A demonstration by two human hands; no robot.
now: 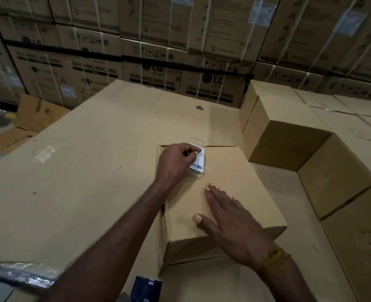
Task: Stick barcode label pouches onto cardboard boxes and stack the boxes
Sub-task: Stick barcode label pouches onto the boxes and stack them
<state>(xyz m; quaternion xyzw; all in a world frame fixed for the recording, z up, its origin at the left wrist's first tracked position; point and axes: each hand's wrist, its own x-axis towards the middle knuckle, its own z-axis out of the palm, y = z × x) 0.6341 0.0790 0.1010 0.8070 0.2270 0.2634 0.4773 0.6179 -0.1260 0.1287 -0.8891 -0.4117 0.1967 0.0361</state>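
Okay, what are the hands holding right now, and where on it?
The left hand pinches the barcode label pouch near its top end, against the cardboard box. The right hand holds nothing; it lies flat on the box top.

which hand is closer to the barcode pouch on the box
Left. The left hand has its fingers curled on the barcode pouch, pressing it near the far left corner of the box. The right hand lies flat on the box top, nearer the person, apart from the pouch.
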